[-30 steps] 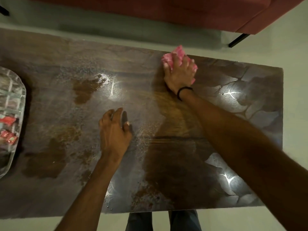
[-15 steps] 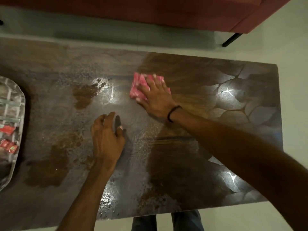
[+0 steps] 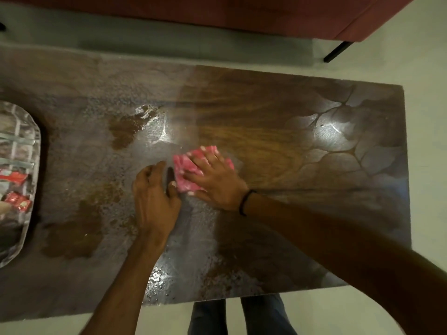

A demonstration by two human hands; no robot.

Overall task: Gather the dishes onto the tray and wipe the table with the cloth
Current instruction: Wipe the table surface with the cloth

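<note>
Seen from above, a person's right hand (image 3: 215, 180) lies flat on a pink cloth (image 3: 187, 169) near the middle of a dark, patterned table (image 3: 290, 131), fingers straight and spread, pressing the fabric against the wet surface. A black band (image 3: 244, 201) circles that wrist. The left hand (image 3: 154, 199) rests on the tabletop just beside the cloth's left edge, knuckles up, its fingers loosely curled and holding nothing; its thumb sits at the cloth's lower corner, though whether the two actually touch cannot be told.

Brown wet patches (image 3: 125, 128) mark the left half of the table, and beads of water (image 3: 157, 279) glint by the near edge, below the left forearm. The right half shows a darker, streaked sheen, with a vein-like pattern at the far right end.

A clear tray (image 3: 36, 141) stands at the table's left end, cut off by the frame, well apart from both hands. Two red packets (image 3: 14, 176) lie in it; its other contents are too blurred to identify.

Beyond the table's far edge stands a red sofa (image 3: 242, 13) on a thin black leg (image 3: 337, 52). The person's trouser legs (image 3: 208, 317) show on the pale floor at the near edge.
</note>
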